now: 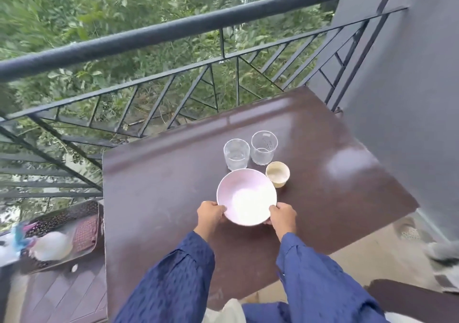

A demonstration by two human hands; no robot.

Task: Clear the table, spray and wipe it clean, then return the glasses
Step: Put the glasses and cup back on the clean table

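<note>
Two glasses [236, 154], cup [277, 174] behind bowl [246, 196]

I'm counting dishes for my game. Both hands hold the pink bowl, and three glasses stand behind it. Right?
Not quite. The head view shows two glasses, not three, behind the pink bowl, which the left hand and right hand hold.

The dark brown desk [161, 198] carries two upright glasses side by side, a left glass [236, 154] and a right glass [263, 147]. A cream cup [277, 174] stands just before the right one. A pink bowl [246, 196] is nearer still; whether it rests on the desk is unclear.
</note>
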